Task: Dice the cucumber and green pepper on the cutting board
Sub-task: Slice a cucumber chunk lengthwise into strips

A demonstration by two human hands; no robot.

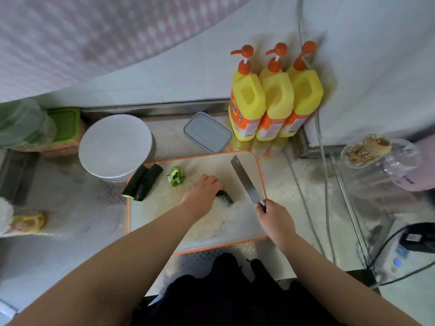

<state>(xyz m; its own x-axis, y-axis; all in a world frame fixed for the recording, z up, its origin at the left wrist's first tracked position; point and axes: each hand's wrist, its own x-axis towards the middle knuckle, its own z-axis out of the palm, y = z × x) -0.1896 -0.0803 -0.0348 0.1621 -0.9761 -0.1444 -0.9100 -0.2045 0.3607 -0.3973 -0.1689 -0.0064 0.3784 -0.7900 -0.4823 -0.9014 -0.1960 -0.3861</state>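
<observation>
Spreading across most of the view, the steel worktop (77, 222) carries a white, orange-rimmed board (240, 222) set square in front of the person, presumably so both arms reach it evenly. Three yellow bottles (275, 102) stand far right against the wall, a white lidded tub (115, 144) sits far left of the board, and a grey box (208, 132) lies between them, all out of the cutting zone. The knife (246, 182) angles up and away over the board's right side, its handle gripped in the right hand (274, 216), blade clear of the food, likely poised for a cut. Two cucumber pieces (142, 182) wait at the board's far left corner, the pepper (175, 176) just beside them. The left hand (202, 190) curls over a cucumber chunk (224, 196) mid-board, pinning it so it cannot roll.
</observation>
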